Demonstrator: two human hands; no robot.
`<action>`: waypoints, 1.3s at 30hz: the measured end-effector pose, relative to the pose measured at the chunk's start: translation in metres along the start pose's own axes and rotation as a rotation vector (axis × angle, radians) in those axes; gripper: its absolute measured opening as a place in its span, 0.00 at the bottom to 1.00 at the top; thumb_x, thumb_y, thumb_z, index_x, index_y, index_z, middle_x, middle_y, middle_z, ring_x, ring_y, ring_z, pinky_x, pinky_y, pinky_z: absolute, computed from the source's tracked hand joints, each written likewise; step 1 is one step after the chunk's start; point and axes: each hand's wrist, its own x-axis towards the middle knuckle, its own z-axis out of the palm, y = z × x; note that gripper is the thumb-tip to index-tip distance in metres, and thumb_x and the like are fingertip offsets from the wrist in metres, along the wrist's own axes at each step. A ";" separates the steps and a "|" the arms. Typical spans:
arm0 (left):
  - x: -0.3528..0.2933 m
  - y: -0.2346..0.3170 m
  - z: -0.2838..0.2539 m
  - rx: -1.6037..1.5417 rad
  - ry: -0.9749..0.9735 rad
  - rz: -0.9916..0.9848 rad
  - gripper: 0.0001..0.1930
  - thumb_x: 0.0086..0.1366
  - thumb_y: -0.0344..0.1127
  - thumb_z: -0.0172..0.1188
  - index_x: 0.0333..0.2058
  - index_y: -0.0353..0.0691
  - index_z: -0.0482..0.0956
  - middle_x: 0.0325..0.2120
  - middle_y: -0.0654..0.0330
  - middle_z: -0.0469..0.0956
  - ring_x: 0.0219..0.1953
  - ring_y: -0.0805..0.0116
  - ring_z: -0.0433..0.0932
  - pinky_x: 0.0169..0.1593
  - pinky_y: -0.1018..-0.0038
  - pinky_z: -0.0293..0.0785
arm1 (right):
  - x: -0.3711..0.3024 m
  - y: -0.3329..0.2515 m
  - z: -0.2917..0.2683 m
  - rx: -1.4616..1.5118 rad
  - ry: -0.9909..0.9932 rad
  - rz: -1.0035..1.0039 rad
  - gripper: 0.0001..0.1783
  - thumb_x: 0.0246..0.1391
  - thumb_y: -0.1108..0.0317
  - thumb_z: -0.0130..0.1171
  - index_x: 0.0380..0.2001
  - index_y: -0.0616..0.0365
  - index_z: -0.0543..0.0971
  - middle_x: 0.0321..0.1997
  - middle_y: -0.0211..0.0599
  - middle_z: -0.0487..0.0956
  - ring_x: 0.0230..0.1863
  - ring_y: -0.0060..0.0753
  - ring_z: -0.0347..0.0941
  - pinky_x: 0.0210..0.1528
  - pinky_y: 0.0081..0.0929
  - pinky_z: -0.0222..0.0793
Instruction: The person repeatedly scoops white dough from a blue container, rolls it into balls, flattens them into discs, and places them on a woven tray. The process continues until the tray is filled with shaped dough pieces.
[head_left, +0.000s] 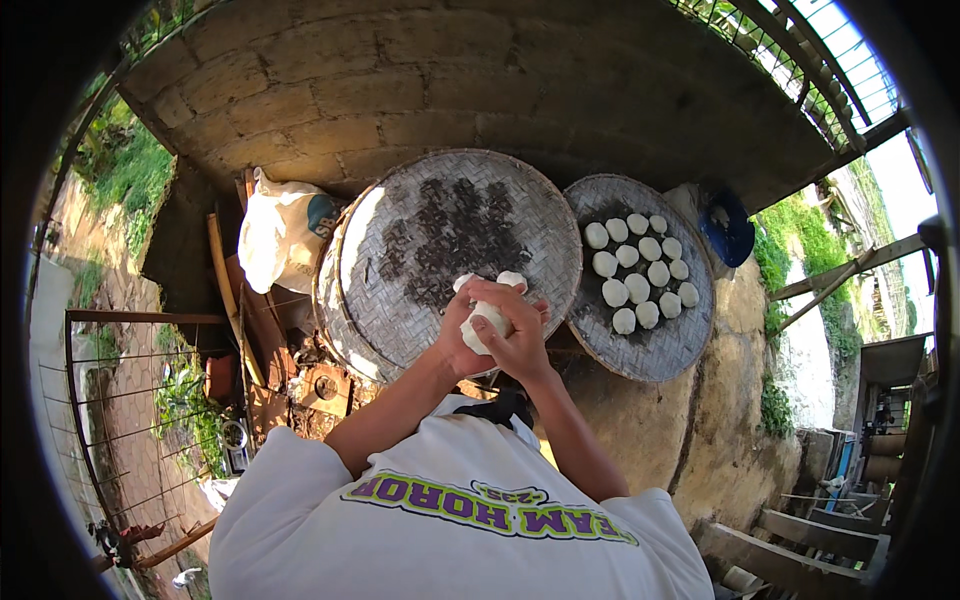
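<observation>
My left hand (pixel 458 343) and my right hand (pixel 523 337) are closed together around a lump of white dough (pixel 484 322). They are above the near edge of a large round woven bamboo tray (pixel 375 235). Just beyond my fingers, two more white dough balls (pixel 511 279) show partly, the rest of them hidden by my hands. Dark leaf-like or powdery patches (pixel 465 225) cover the tray's middle. On a second round woven tray (pixel 660 362) to the right, several white dough balls (pixel 637 288) lie in rows on a similar dark layer.
Behind the trays rises a block wall (pixel 400 90). A white sack (pixel 285 228) stands left of the large tray, near wooden planks (pixel 232 300). At the right tray's far side is a blue basin (pixel 727 230). Wire fencing (pixel 110 420) lies at the left.
</observation>
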 end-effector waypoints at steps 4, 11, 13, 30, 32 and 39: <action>0.005 0.001 -0.003 0.054 0.245 0.163 0.30 0.72 0.58 0.41 0.60 0.40 0.70 0.59 0.46 0.70 0.62 0.49 0.67 0.65 0.56 0.65 | -0.009 0.004 -0.001 0.533 0.209 0.576 0.21 0.70 0.59 0.54 0.57 0.63 0.76 0.55 0.37 0.80 0.53 0.28 0.77 0.55 0.29 0.73; 0.007 0.007 -0.010 0.097 0.072 -0.092 0.33 0.72 0.62 0.33 0.56 0.43 0.73 0.54 0.53 0.76 0.58 0.53 0.77 0.66 0.51 0.68 | -0.015 0.019 0.005 -0.049 0.127 0.103 0.16 0.68 0.65 0.54 0.53 0.62 0.79 0.56 0.39 0.80 0.54 0.30 0.77 0.58 0.30 0.71; 0.014 0.004 -0.009 0.075 0.231 -0.027 0.31 0.72 0.61 0.34 0.55 0.42 0.73 0.51 0.53 0.78 0.56 0.52 0.78 0.65 0.51 0.70 | -0.013 0.021 0.005 0.284 0.140 0.447 0.15 0.68 0.65 0.54 0.50 0.62 0.80 0.54 0.41 0.81 0.53 0.32 0.78 0.57 0.31 0.72; 0.013 0.011 0.004 -0.077 -0.130 -0.175 0.32 0.72 0.60 0.40 0.60 0.40 0.71 0.60 0.44 0.72 0.62 0.46 0.73 0.67 0.47 0.65 | -0.010 -0.007 -0.034 0.201 0.197 0.095 0.42 0.70 0.68 0.50 0.77 0.56 0.38 0.68 0.56 0.64 0.57 0.39 0.75 0.60 0.36 0.70; 0.008 0.014 0.004 -0.024 -0.191 -0.176 0.33 0.72 0.58 0.39 0.64 0.42 0.68 0.66 0.44 0.66 0.67 0.44 0.67 0.69 0.47 0.64 | -0.003 -0.018 -0.061 0.197 0.805 0.105 0.44 0.70 0.69 0.48 0.77 0.53 0.33 0.67 0.52 0.65 0.54 0.40 0.75 0.57 0.37 0.72; 0.014 0.018 0.015 0.087 -0.243 -0.168 0.31 0.71 0.59 0.42 0.63 0.43 0.68 0.65 0.43 0.67 0.64 0.44 0.70 0.66 0.46 0.66 | 0.002 0.005 -0.084 0.149 0.489 0.183 0.29 0.70 0.54 0.48 0.64 0.65 0.70 0.57 0.46 0.77 0.54 0.32 0.75 0.57 0.31 0.71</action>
